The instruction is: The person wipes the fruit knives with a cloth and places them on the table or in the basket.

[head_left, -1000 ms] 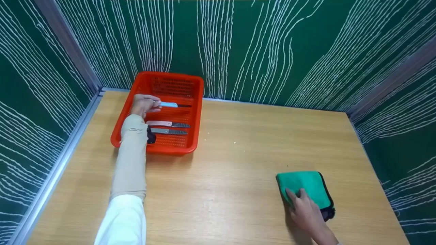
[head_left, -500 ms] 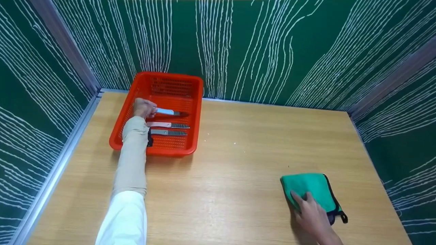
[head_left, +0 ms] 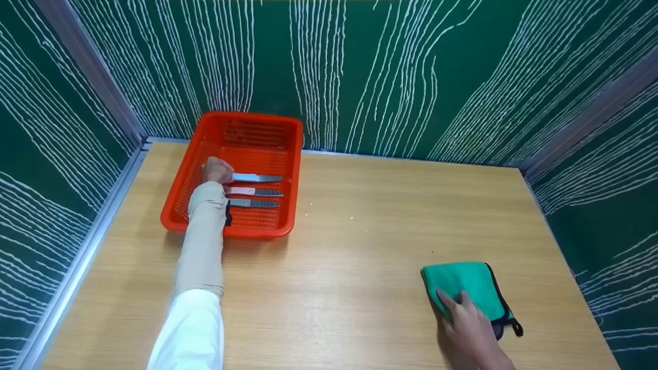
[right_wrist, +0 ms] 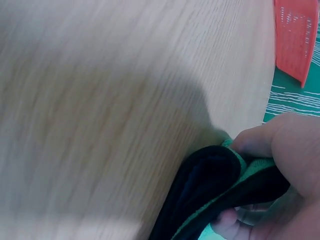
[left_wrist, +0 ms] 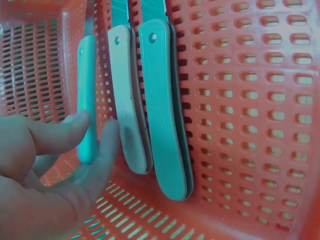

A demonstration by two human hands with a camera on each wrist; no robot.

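In the red basket (head_left: 257, 232), my left hand (head_left: 217, 170) holds a light-blue-handled knife (head_left: 247, 177) by its handle. The left wrist view shows my thumb and fingers (left_wrist: 102, 165) around the lower end of that handle (left_wrist: 87, 70). Beside it lie a pink-handled knife (head_left: 254, 191) and a grey-handled knife (head_left: 253, 203), roughly parallel, blades toward the basket's right wall. My right hand (head_left: 470, 329) grips a folded green cloth (head_left: 470, 285) with dark edging, at the table's right front. In the right wrist view, the cloth's layered edge (right_wrist: 210, 175) sits between thumb and fingers.
The basket stands at the back left of the wooden table (head_left: 334, 267), near the green wall (head_left: 277, 51) with white wavy lines. A metal rail (head_left: 97, 216) runs along the left edge. A few small white specks (head_left: 351, 218) lie mid-table.
My left hand has lowered the blue-handled knife toward the basket floor, closer to the pink-handled one. The cloth and my right hand have shifted slightly right and nearer, and the cloth's loop now shows.
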